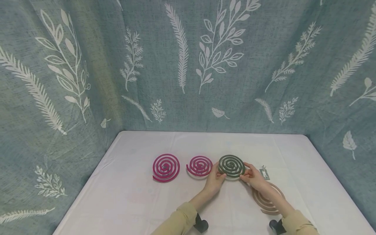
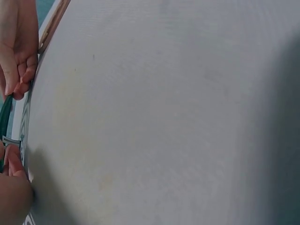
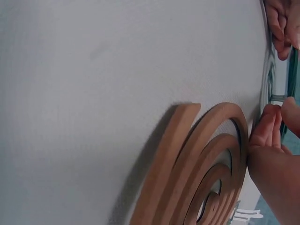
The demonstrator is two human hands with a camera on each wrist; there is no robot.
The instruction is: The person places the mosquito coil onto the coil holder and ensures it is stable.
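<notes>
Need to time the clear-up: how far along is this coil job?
Partway, it seems. Two magenta coils set out at left look done. The left hand and right hand hold the green coil between them. Probably left: the brown coil, lying unheld, and the small metal piece near it.

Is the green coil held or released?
Held: the head view shows the left hand and the right hand pinching the green coil at opposite edges.
</notes>
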